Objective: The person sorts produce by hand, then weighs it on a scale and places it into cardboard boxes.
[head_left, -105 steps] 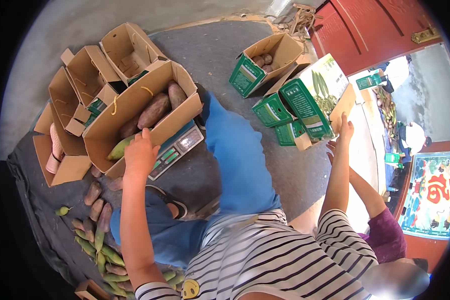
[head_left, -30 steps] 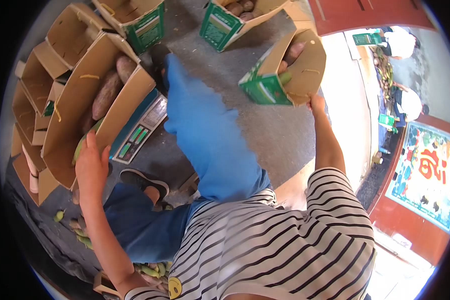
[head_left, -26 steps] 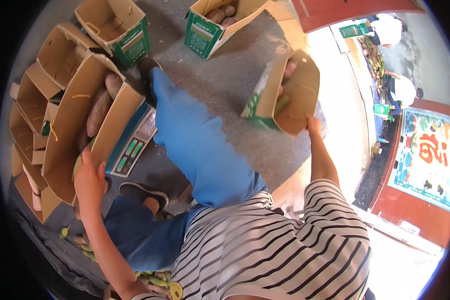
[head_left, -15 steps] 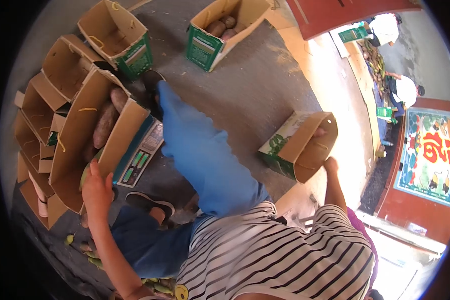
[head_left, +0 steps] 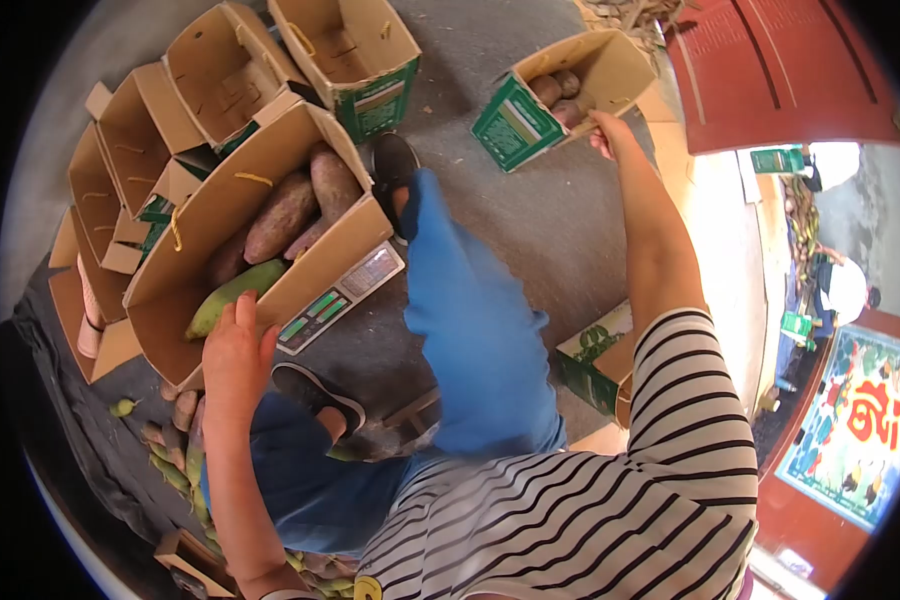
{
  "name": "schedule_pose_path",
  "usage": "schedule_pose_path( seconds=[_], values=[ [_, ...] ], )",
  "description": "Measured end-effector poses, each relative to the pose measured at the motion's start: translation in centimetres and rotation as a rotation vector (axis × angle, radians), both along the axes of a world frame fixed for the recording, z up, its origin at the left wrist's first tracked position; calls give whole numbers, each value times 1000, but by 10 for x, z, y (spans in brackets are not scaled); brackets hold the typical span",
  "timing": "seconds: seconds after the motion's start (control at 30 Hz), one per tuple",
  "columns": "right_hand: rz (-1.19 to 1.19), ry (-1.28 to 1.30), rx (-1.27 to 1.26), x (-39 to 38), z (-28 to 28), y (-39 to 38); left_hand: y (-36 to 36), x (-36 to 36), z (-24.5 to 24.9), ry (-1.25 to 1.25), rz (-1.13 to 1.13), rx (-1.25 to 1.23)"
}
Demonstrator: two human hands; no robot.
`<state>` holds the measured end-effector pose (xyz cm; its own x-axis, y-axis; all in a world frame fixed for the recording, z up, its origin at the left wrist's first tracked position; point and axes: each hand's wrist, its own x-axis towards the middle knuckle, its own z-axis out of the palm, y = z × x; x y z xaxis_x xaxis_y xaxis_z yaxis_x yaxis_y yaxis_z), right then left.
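Note:
A large open cardboard box (head_left: 315, 283) stands on a digital scale (head_left: 355, 290) and holds reddish-brown tubers (head_left: 280, 215) and a green one (head_left: 232, 297). Over the box's near edge lies my left hand (head_left: 235, 345), its fingers spread beside the green tuber. At the upper right, my right hand (head_left: 610, 135) is at the edge of a green-sided box (head_left: 518, 125) with several tubers inside. Its fingers are bent around the cardboard edge. Another green box (head_left: 592, 370) sits partly behind my right arm.
More open cardboard boxes (head_left: 225, 85) crowd the upper left. Loose tubers and green produce (head_left: 175, 450) lie by my left forearm. At the far right, people in white tops (head_left: 843, 290) are near a produce pile (head_left: 802, 220), with a colourful poster (head_left: 855, 425) nearby.
My right hand has left the box with one tuber and moved up to the box with several tubers. My view has shifted; my left hand remains at the large box.

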<state>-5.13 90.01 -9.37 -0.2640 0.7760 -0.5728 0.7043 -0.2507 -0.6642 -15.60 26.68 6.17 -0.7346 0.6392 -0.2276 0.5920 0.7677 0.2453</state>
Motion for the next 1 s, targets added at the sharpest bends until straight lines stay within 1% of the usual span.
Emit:
schedule_pose_path(
  seconds=[0.07, 0.13, 0.27, 0.37, 0.43, 0.5, 0.53, 0.6, 0.67, 0.77, 0.8, 0.87, 0.93, 0.97, 1.0],
  values=[
    [66, -25, -19, 12, -13, 23, -1, -2, -2, -12, 18, -6],
    [-46, -59, -23, 40, -9, 15, 2, -2, 0, -67, 27, -28],
    [-245, 39, -49, 120, -23, 0, -2, 2, -1, -38, -12, -28],
    [-253, -54, 125, 192, -14, -13, -4, 5, -2, 20, -29, -42],
    [-197, -146, 166, 258, -20, -9, -2, 6, 2, 0, -22, -65],
    [-272, -203, 160, 304, 0, -41, -3, 5, 2, -1, -22, -80],
    [-265, -317, 124, 325, 13, -54, -6, 5, -1, 3, -31, -83],
    [-224, -499, 33, 344, 45, -90, -6, 5, -1, 16, -38, -96],
    [11, -695, 43, 359, 65, -109, -2, 7, 1, 33, -34, -114],
    [424, -1058, 189, 346, 104, -154, -2, 4, 1, 14, -32, -141],
    [403, -1147, 211, 338, 109, -162, -3, 4, 2, 18, -34, -135],
    [671, -833, 551, 302, 142, -199, -2, 5, 2, 22, -47, -113],
    [662, -504, 929, 226, 227, -253, -2, 6, 1, 14, -25, -109],
    [528, -101, 1083, 204, 261, -269, -1, 6, 1, 11, -19, -104],
    [545, -102, 1445, 195, 294, -273, -1, 5, -1, 15, -36, -92]
  ],
)
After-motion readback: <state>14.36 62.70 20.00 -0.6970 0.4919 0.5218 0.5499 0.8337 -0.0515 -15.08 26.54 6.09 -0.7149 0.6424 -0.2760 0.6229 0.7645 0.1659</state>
